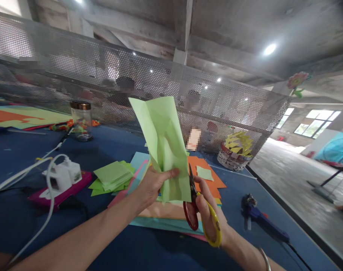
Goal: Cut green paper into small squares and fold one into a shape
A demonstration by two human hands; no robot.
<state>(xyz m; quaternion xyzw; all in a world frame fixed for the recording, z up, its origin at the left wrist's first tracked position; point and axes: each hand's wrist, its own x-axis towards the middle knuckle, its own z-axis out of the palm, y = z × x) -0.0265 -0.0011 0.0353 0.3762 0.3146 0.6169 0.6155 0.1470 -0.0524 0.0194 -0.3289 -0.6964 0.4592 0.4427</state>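
Note:
A creased sheet of light green paper [162, 131] stands upright in my left hand [157, 182], the thumb pressed on its near face. In my right hand [208, 203] is a pair of scissors [212, 226] with one yellow and one red handle loop. Its dark blades point up beside the sheet's right edge; whether they touch the paper I cannot tell. Beneath both hands lies a stack of coloured paper [165, 214] in orange, blue and pink. Left of it sits a pile of cut green paper pieces [115, 177]. A small pale green piece [204, 173] rests on orange paper.
A pink power strip [61, 190] with white plugs and cables lies left, a glass jar [82, 122] behind it. At right are a blue glue gun [264, 220] and a basket [233, 158] holding yellow paper. A perforated metal screen [160, 79] lines the table's back.

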